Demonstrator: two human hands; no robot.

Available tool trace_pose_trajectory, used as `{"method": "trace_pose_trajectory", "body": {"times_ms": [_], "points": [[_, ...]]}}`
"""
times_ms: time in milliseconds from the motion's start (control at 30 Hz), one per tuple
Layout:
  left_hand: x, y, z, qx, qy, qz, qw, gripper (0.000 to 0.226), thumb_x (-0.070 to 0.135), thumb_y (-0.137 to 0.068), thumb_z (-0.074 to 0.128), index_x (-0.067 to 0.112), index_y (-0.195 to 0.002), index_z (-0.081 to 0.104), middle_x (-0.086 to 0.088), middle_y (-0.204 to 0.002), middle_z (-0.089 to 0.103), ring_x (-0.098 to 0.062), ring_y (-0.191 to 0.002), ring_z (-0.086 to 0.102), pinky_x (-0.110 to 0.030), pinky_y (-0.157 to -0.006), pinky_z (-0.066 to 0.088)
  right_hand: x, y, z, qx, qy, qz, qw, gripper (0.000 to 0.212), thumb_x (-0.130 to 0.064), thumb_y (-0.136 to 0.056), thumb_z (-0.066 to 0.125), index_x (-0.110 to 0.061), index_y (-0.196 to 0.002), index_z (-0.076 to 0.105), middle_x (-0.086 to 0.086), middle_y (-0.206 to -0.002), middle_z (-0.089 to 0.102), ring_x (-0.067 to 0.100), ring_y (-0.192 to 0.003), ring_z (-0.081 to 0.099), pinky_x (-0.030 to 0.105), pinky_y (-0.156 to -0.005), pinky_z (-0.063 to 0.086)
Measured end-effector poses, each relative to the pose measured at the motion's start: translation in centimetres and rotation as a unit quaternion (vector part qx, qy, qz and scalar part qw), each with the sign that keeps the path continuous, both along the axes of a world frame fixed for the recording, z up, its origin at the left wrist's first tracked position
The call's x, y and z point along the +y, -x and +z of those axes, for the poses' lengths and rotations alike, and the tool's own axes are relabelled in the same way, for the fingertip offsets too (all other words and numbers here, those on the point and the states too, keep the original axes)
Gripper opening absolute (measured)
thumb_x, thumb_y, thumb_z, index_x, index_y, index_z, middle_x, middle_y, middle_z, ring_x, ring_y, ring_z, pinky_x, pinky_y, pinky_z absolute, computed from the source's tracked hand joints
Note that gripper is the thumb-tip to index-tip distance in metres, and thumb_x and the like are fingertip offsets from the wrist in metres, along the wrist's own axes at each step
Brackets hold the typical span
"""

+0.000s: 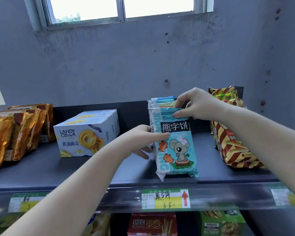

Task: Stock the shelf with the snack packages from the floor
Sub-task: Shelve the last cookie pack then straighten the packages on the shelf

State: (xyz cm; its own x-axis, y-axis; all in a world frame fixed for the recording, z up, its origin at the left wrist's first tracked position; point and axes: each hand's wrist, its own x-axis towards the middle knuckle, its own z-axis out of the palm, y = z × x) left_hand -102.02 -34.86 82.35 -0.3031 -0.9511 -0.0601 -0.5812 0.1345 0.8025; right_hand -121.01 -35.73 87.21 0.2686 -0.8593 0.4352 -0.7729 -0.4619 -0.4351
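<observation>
— Where do we stand with the teal plastic biscuit packet with the koala print (174, 143)?

— It stands upright at the centre right of the frame, on the dark grey metal shelf (58, 169), at the front of a row of matching teal packets (160, 102) lined up behind it. Our left hand (143, 140) grips its left edge, thumb across the front and the other fingers curled round the back. Our right hand (197, 103) pinches the top seam between thumb and fingertips.

— So is it placed?

— We judge it nearly placed: its base seems to rest on the shelf, just above the green and yellow price label (165, 199), but both hands hold it, so we have not let go yet.

— And the rest of the shelf?

— Partly stocked, as far as we can see. Gold foil snack bags (15, 132) stand at the left edge, white cardboard butter cookie boxes (85, 133) sit left of centre, and red and yellow striped bags (232, 137) lean at the right. Bare shelf shows between the boxes and our packet.

— What is left on the floor?

— We cannot tell; the floor is out of view. The lower shelf at the bottom of the frame holds a red box (152, 223) and other packs, blurred.
</observation>
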Motion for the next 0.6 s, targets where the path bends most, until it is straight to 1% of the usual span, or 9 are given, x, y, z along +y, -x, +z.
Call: {"method": "trace_pose_trajectory", "body": {"times_ms": [100, 167, 200, 267, 333, 400, 467, 533, 600], "points": [[0.2, 0.2, 0.6, -0.019, 0.066, 0.026, 0.997, 0.051, 0.05, -0.083, 0.058, 0.021, -0.124, 0.052, 0.002, -0.118, 0.064, -0.02, -0.11, 0.06, -0.038, -0.085, 0.056, 0.3, 0.3, -0.1, 0.015, 0.022, 0.002, 1.0, 0.013, -0.027, -0.081, 0.07, -0.018, -0.09, 0.068, 0.001, -0.1, 0.069, 0.003, -0.071, 0.058, 0.016, -0.061, 0.049], [0.4, 0.5, 1.5, -0.014, 0.172, 0.072, 0.982, 0.065, 0.048, -0.083, 0.059, 0.019, -0.138, 0.038, 0.001, -0.133, 0.055, -0.019, -0.12, 0.053, -0.039, -0.097, 0.047, 0.8, 1.0, 0.4, 0.003, 0.055, -0.009, 0.998, 0.019, -0.027, -0.081, 0.069, -0.014, -0.096, 0.07, -0.003, -0.095, 0.069, 0.0, -0.067, 0.056, 0.013, -0.061, 0.045], [0.4, 0.7, 2.0, -0.009, 0.234, 0.095, 0.967, 0.069, 0.047, -0.083, 0.059, 0.018, -0.141, 0.034, 0.0, -0.139, 0.051, -0.019, -0.123, 0.05, -0.039, -0.1, 0.043, 1.1, 1.6, 0.9, -0.013, 0.074, -0.021, 0.997, 0.02, -0.026, -0.081, 0.069, -0.013, -0.096, 0.07, -0.006, -0.09, 0.068, 0.0, -0.064, 0.056, 0.013, -0.061, 0.044], [0.9, 1.5, 3.6, -0.007, 0.343, 0.105, 0.933, 0.061, 0.044, -0.084, 0.06, 0.02, -0.136, 0.04, 0.003, -0.135, 0.053, -0.018, -0.12, 0.052, -0.036, -0.099, 0.042, 1.7, 3.1, 2.2, -0.041, 0.114, -0.051, 0.991, 0.017, -0.024, -0.082, 0.069, -0.012, -0.093, 0.071, -0.007, -0.082, 0.067, 0.0, -0.06, 0.057, 0.012, -0.061, 0.045], [1.0, 3.0, 5.2, -0.014, 0.391, 0.087, 0.916, 0.047, 0.042, -0.084, 0.06, 0.02, -0.125, 0.052, 0.007, -0.118, 0.061, -0.014, -0.108, 0.057, -0.032, -0.091, 0.044, 2.1, 5.0, 3.4, -0.067, 0.15, -0.087, 0.983, 0.014, -0.022, -0.082, 0.069, -0.012, -0.091, 0.072, -0.005, -0.079, 0.065, -0.004, -0.057, 0.055, 0.006, -0.058, 0.041], [1.0, 5.3, 6.4, -0.011, 0.389, 0.056, 0.919, 0.04, 0.04, -0.084, 0.061, 0.018, -0.118, 0.058, 0.01, -0.104, 0.062, -0.011, -0.097, 0.06, -0.027, -0.085, 0.045, 2.4, 7.0, 4.3, -0.087, 0.165, -0.121, 0.975, 0.014, -0.02, -0.083, 0.067, -0.01, -0.092, 0.072, -0.001, -0.082, 0.064, -0.003, -0.058, 0.052, 0.007, -0.055, 0.04], [0.6, 7.9, 7.2, -0.003, 0.36, 0.033, 0.932, 0.038, 0.034, -0.085, 0.061, 0.014, -0.117, 0.06, 0.005, -0.104, 0.064, -0.012, -0.096, 0.061, -0.025, -0.083, 0.044, 2.4, 9.0, 4.6, -0.104, 0.157, -0.151, 0.97, 0.014, -0.018, -0.084, 0.067, -0.009, -0.093, 0.072, 0.002, -0.084, 0.064, 0.001, -0.062, 0.053, 0.007, -0.054, 0.041], [-0.2, 10.6, 7.5, -0.018, 0.304, 0.017, 0.952, 0.04, 0.028, -0.087, 0.059, 0.008, -0.121, 0.058, -0.003, -0.112, 0.065, -0.018, -0.101, 0.062, -0.028, -0.089, 0.048, 2.0, 11.0, 4.2, -0.115, 0.135, -0.179, 0.968, 0.015, -0.016, -0.084, 0.067, -0.006, -0.093, 0.072, 0.003, -0.082, 0.065, 0.008, -0.068, 0.056, 0.012, -0.057, 0.043], [-1.1, 12.9, 7.5, -0.005, 0.217, 0.016, 0.976, 0.039, 0.024, -0.088, 0.059, 0.002, -0.12, 0.057, -0.01, -0.11, 0.065, -0.025, -0.108, 0.063, -0.037, -0.094, 0.052, 1.2, 12.8, 3.5, -0.122, 0.111, -0.199, 0.966, 0.017, -0.015, -0.083, 0.068, -0.002, -0.093, 0.072, 0.003, -0.077, 0.064, 0.009, -0.064, 0.056, 0.019, -0.059, 0.044]]}}
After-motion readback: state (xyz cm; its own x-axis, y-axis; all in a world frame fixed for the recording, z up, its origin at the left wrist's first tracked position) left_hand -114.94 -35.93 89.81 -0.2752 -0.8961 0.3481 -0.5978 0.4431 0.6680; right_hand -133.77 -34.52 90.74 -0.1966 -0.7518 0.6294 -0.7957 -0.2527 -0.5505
